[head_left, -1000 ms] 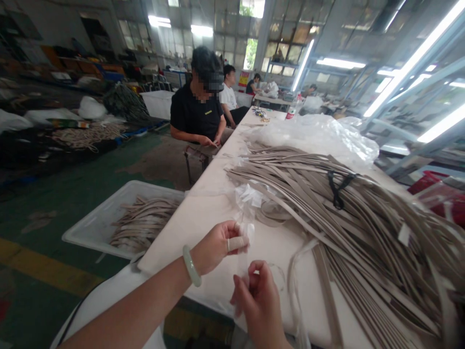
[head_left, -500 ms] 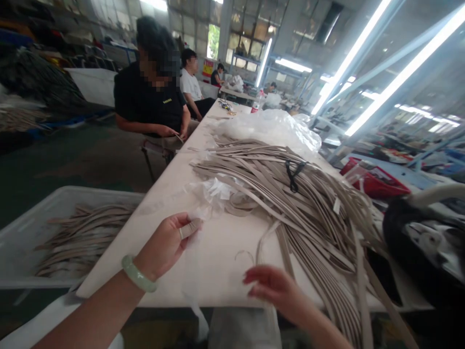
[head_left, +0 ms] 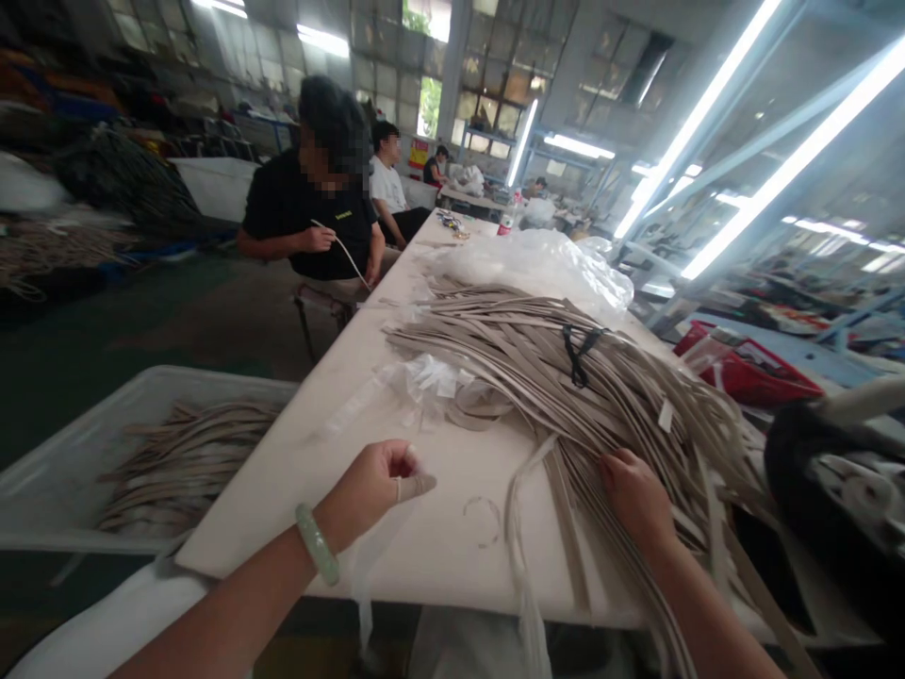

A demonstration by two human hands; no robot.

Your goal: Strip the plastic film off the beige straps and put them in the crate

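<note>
A thin translucent white strip [head_left: 369,561] hangs from my left hand [head_left: 371,492], whose thumb and fingers are pinched together above the table. On the right, my right hand [head_left: 640,500] has its fingers curled onto the near part of a big pile of flat taupe straps [head_left: 509,335]. How many straps those fingers hold is hidden. Crumpled translucent strips [head_left: 428,377] lie beyond my left hand, beside the pile. Between my hands a thin curled thread [head_left: 497,521] rests on the table [head_left: 438,575], and a pale strip [head_left: 516,509] runs over the near edge.
At the lower left, a white bin [head_left: 152,377] holds more straps. A black tie [head_left: 580,354] lies on the pile, with plastic sheeting [head_left: 544,259] and a bottle [head_left: 504,224] behind. A co-worker [head_left: 311,212] sits at the table's left side holding a thin strip.
My right hand has moved right and forward from above the bare tabletop onto the strap pile. My left hand has shifted slightly right with the strip. The co-worker has raised one hand.
</note>
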